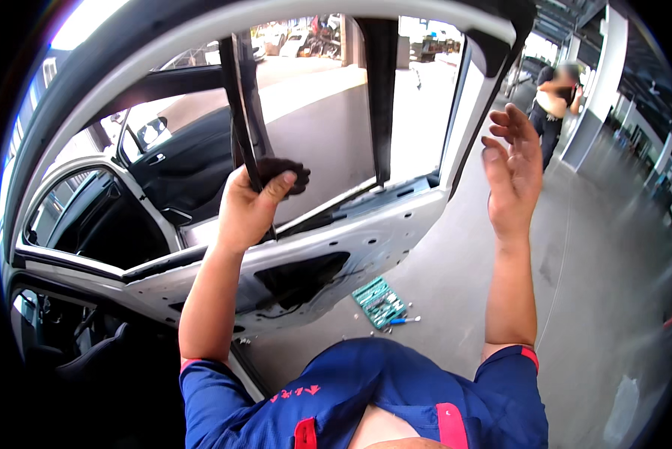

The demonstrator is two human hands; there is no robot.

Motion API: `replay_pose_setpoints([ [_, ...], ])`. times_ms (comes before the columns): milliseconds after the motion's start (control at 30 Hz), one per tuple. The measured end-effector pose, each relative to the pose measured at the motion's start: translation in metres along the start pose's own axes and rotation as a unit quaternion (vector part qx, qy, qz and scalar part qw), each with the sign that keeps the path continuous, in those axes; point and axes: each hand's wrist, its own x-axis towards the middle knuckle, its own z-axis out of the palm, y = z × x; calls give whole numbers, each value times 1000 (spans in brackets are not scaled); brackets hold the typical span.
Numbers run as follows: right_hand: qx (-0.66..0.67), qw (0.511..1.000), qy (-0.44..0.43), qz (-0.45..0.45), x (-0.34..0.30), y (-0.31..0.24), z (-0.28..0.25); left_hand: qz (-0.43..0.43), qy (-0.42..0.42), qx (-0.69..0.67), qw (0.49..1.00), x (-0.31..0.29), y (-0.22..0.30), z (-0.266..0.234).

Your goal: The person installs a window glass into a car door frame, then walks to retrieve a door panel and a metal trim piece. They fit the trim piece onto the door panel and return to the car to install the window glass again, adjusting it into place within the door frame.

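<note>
My left hand (252, 206) is closed around a dark strip (237, 105) upright in the white car door (396, 232); my right hand (514, 179) hangs raised, loosely open, empty. The door's lining is off; work on the strip looks unfinished.

Beyond the thumb of the left hand (252, 206), a dark lump (285, 176) sits against the black strip (245, 127); whether it is shaded fingers or something held, one cannot tell. The strip hides part of the palm. Below and left of the grip, deep shadow swallows most of a car seat (100, 352). Below and right, the tools inside the green case (365, 310) are too small to tell apart. Farther right of the grip, a co-worker's (551, 105) face is blurred. Nearest the wearer, the lower edge cuts off the blue shirt (366, 367).
</note>
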Motion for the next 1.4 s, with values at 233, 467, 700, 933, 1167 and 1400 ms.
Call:
replay_pose_setpoints([
  [233, -39, 992, -123, 0, 30, -4, 23, -5, -36, 38, 999, 1, -2, -22],
  [467, -94, 992, -84, -8, 30, -1, 28, 15, -37, 36, 999, -5, -15, -32],
  [700, -84, 994, -72, 14, 26, -9, 41, 40, -65, 71, 995, -19, -22, -34],
  [933, -61, 993, -100, 6, 25, 0, 29, 14, -69, 117, 991, -11, -22, -12],
  [1167, -17, 990, -140, 21, 21, 4, 21, -9, -74, 115, 991, -7, -24, 2],
  [1400, 1, 994, -112, 5, 22, -4, 35, 0, -66, 80, 995, -3, -22, 13],
])
